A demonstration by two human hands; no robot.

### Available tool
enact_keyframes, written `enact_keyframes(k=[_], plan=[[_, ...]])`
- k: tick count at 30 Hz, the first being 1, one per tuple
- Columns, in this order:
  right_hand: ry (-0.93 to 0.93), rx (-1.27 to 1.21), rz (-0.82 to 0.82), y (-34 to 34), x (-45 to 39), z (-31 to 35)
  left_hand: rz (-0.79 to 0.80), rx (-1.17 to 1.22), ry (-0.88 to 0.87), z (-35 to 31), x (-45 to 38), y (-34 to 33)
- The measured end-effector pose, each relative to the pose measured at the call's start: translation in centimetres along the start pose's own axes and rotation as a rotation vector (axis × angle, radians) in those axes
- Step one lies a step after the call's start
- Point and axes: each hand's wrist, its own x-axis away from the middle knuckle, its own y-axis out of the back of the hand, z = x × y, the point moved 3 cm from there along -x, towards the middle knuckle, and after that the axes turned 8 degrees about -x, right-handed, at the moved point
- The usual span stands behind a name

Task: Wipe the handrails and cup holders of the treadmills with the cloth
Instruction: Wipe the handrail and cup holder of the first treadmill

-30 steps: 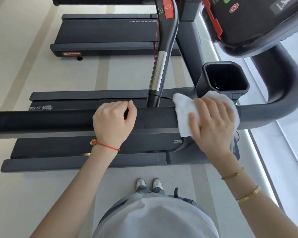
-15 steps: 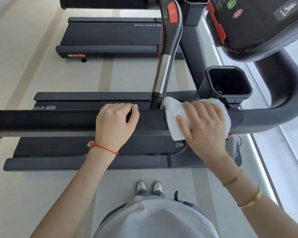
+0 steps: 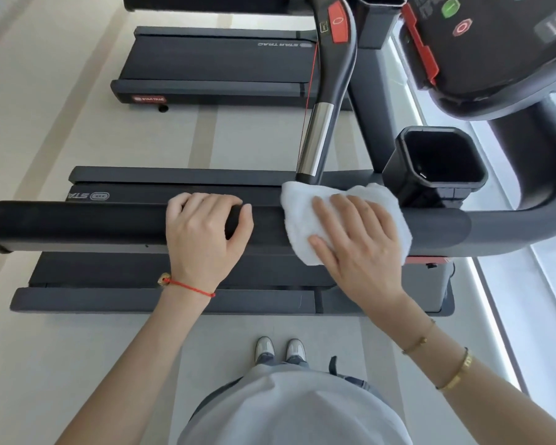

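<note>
The cloth (image 3: 305,216) slid left along the handrail (image 3: 77,223) under the flat right hand (image 3: 357,242); left hand (image 3: 203,232) apparently grips.

Your left hand (image 3: 206,232) reaches forward with the forearm stretched out from the lower left, wrist straight, fingers curled over the top of the handrail (image 3: 77,224) and thumb hooked round its near side. Your right hand (image 3: 357,242) comes in from the lower right, forearm angled inward, palm down, with its fingers straight and slightly spread, pressing flat on the cloth (image 3: 297,203) draped over the same rail. The two hands lie side by side, near each other but apart
</note>
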Motion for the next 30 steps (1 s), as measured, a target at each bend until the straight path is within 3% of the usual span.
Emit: enact_keyframes(k=[4,7,10,14,18,21,26,30], plan=[[-0.158,-0.041,-0.04,-0.7,-1.7,3.3,-0.012,-0.025,0.007,-0.1,0.0,0.0],[-0.068,-0.073,-0.026,-1.3,-2.7,5.7,-0.017,-0.03,-0.016,-0.1,0.1,0.0],[0.025,-0.05,-0.015,-0.8,-1.7,3.4,-0.012,-0.028,-0.017,0.1,0.1,0.0],[-0.16,-0.024,-0.061,0.9,0.1,-1.4,-0.014,-0.012,-0.001,-0.1,0.1,0.0],[-0.336,-0.061,-0.116,0.4,-2.3,1.2,-0.017,-0.01,0.006,-0.1,0.0,0.1],[-0.297,-0.1,-0.115,-0.2,-3.6,3.3,-0.009,-0.007,0.004,0.0,0.0,0.1],[-0.146,-0.09,-0.075,0.6,-1.1,0.5,0.065,0.016,0.018,-0.3,-0.1,0.5],[-0.23,-0.02,-0.104,1.8,1.5,-4.5,0.136,0.116,0.019,-0.9,-0.5,1.0]])
